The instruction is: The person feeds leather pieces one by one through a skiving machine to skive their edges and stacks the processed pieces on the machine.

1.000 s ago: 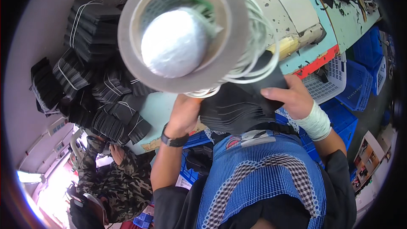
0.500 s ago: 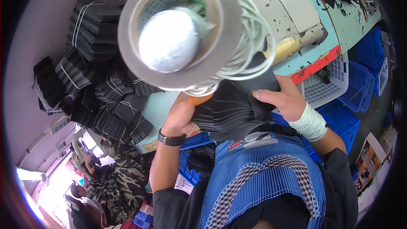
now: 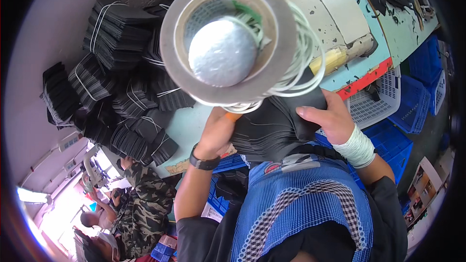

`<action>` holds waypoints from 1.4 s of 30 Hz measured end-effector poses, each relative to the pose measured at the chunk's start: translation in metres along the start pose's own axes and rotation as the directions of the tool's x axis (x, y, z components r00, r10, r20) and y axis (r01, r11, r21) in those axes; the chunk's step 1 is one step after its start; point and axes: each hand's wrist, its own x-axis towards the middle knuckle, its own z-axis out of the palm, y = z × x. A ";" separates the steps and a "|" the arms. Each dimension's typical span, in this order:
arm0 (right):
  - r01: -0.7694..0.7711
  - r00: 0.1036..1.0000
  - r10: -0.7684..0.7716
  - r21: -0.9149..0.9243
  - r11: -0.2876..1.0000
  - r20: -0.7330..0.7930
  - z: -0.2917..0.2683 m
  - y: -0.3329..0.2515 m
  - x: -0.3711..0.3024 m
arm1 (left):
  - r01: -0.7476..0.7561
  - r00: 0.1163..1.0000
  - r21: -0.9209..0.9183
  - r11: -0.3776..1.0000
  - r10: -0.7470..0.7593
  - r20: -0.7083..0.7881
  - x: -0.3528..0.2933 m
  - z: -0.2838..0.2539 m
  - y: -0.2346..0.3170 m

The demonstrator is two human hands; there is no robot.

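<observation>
A thick stack of thin black sheets [image 3: 264,138] is held in front of my apron, over the table's near edge. My left hand [image 3: 215,135] is closed at the stack's left side, its fingertips partly hidden; something orange shows on or by a finger. My right hand [image 3: 332,119] grips the right side, thumb on top, where the upper sheets curve up. White cord is wound round my right wrist. Close to the camera, a large tape roll [image 3: 170,43] covers the stack's far part. Loops of white cord [image 3: 303,43] hang at its side, and a shiny silver disc [image 3: 223,53] shows in its hollow.
Banded bundles of black pieces [image 3: 119,34] are piled on the left. Beyond the roll lies a worn pale board [image 3: 318,7] on the light-green table [image 3: 182,128]. White [image 3: 374,99] and blue crates [image 3: 407,109] stand at right. People [image 3: 145,208] sit at lower left.
The tape roll has shifted to the right and slightly down in the picture. My hands and the stack appear a little further right, both still holding on. People at lower left have moved.
</observation>
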 end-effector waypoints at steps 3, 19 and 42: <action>-0.035 0.999 0.035 -0.014 0.999 0.001 0.004 -0.001 0.002 | 0.060 0.998 -0.211 0.976 -0.052 0.042 -0.013 0.001 0.012; 0.002 1.000 -0.003 -0.048 0.999 -0.022 0.000 -0.004 0.002 | 0.128 0.991 -0.143 0.981 -0.119 0.068 -0.007 0.006 0.012; 0.017 0.999 -0.018 -0.037 0.999 -0.037 0.005 -0.001 -0.003 | 0.083 0.996 -0.097 0.992 -0.079 0.045 -0.009 0.011 0.020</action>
